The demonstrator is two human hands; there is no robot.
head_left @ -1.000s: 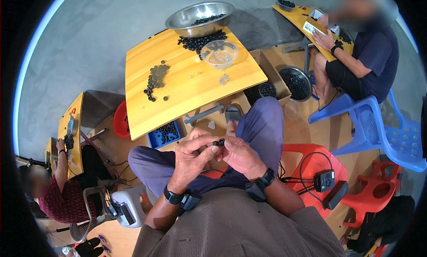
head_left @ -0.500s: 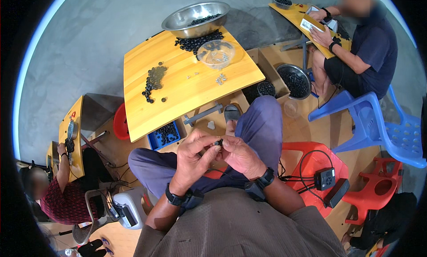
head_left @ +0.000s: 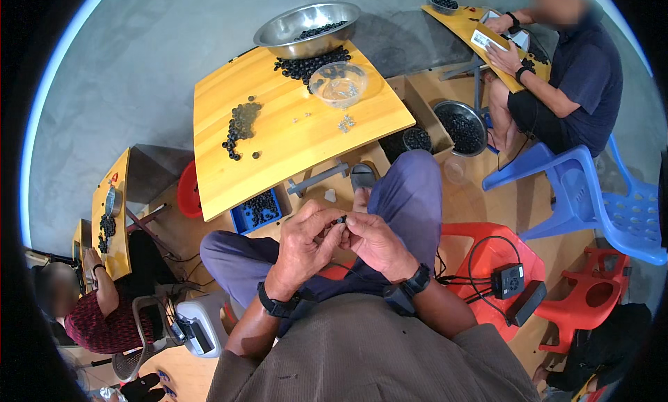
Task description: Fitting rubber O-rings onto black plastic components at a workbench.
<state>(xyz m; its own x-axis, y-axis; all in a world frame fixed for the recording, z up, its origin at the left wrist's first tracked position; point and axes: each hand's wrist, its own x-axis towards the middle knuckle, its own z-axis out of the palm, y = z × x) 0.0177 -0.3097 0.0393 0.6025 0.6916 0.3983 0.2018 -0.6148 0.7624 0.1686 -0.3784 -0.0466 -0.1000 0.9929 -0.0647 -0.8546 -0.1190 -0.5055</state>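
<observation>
Above my lap, a small black round part (head_left: 341, 220) is pinched between the fingertips of both hands. My left hand (head_left: 304, 243) is closed, thumb and forefinger on the part's left side. My right hand (head_left: 378, 242) grips it from the other side, also closed. The fingers cover most of the part, so its shape is hard to make out. Beyond my hands is a yellow wooden table (head_left: 292, 162). On it lie black round parts in one heap (head_left: 304, 69) at the back and a looser group (head_left: 240, 123) at the left, plus small shiny metal pieces (head_left: 346, 123).
A steel bowl (head_left: 278, 48) and a clear plastic tub (head_left: 319, 96) stand on the table. Below are a blue tray (head_left: 242, 223) and a cardboard box (head_left: 433, 116). People work at tables left and right. A red stool (head_left: 463, 236) bearing cabled devices and a blue chair (head_left: 557, 172) stand at right.
My hands hold nearly the same place, with the fingers shifting slightly around the small part. At the left, the other person's hand has drawn back from the black parts on their table.
</observation>
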